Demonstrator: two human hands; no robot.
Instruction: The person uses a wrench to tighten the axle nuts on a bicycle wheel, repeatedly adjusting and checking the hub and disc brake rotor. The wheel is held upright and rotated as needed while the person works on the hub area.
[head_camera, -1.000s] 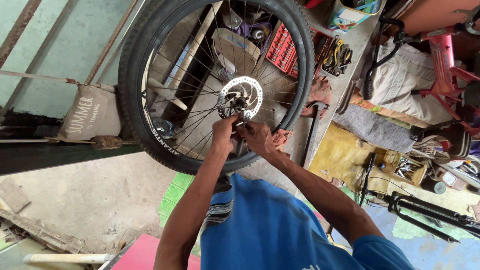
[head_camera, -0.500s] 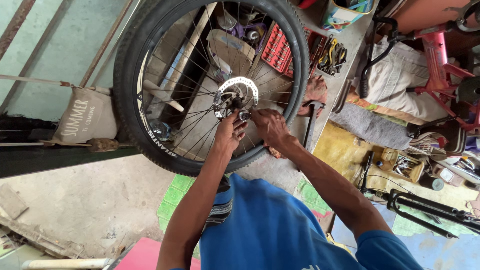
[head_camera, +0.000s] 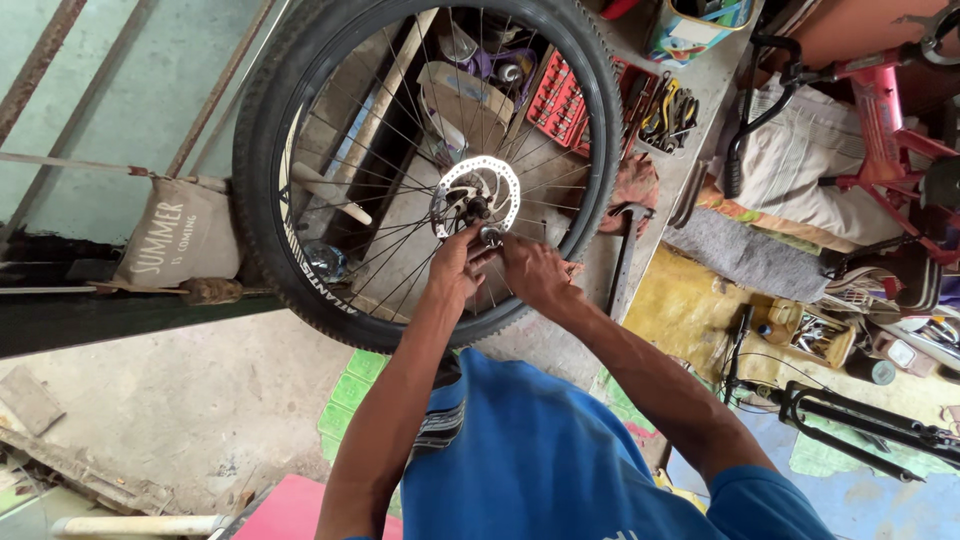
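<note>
Hands: left hand (head_camera: 455, 268), right hand (head_camera: 532, 270), fingers pinching hub (head_camera: 478, 210) of one bicycle wheel (head_camera: 300, 200); one hammer (head_camera: 622, 255) nearby.

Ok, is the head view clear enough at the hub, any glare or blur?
Head view: even daylight, sharp on the brake disc and both hands, left hand, right hand; no glare on the disc; wide-angle bends the edges; soft shadow under the wheel.

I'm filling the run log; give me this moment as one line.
left hand: fingers at wheel hub | right hand: beside it, at axle end | bicycle wheel: upright, disc rotor mounted | hammer: on bench
</note>
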